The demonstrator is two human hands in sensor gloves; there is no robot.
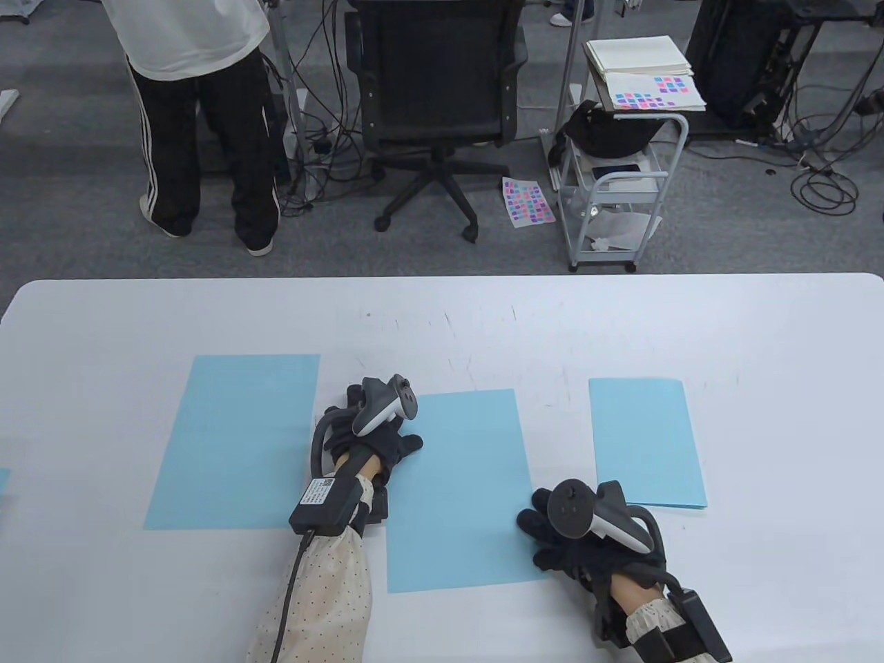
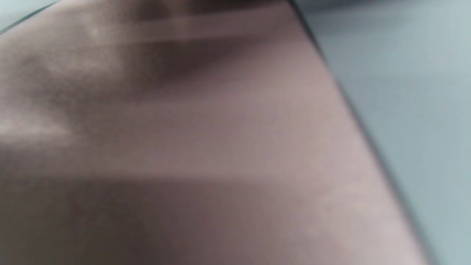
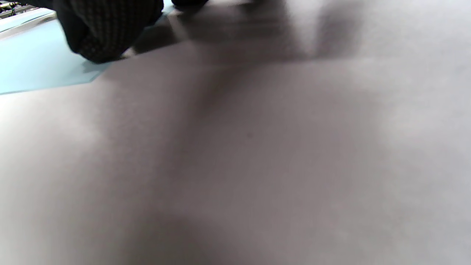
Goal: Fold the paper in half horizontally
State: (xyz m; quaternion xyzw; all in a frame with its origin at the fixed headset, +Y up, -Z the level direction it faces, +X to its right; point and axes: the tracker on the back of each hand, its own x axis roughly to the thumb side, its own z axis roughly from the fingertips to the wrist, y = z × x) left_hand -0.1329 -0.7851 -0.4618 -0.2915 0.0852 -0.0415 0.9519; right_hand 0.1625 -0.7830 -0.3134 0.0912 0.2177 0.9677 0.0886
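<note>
A light blue paper sheet (image 1: 459, 497) lies flat on the white table (image 1: 442, 324), between my hands. My left hand (image 1: 376, 428) rests at the sheet's upper left edge with its thumb lying on the paper; the tracker hides the fingers. My right hand (image 1: 552, 535) lies with fingers spread at the sheet's lower right edge. In the right wrist view a gloved fingertip (image 3: 99, 36) touches the blue paper (image 3: 33, 66) near its corner. The left wrist view is a blur and shows no hand.
A second flat blue sheet (image 1: 231, 442) lies to the left. A blue sheet (image 1: 646, 442) folded in half lies to the right. Beyond the table's far edge stand an office chair (image 1: 435, 90), a white cart (image 1: 615, 186) and a person (image 1: 200, 117).
</note>
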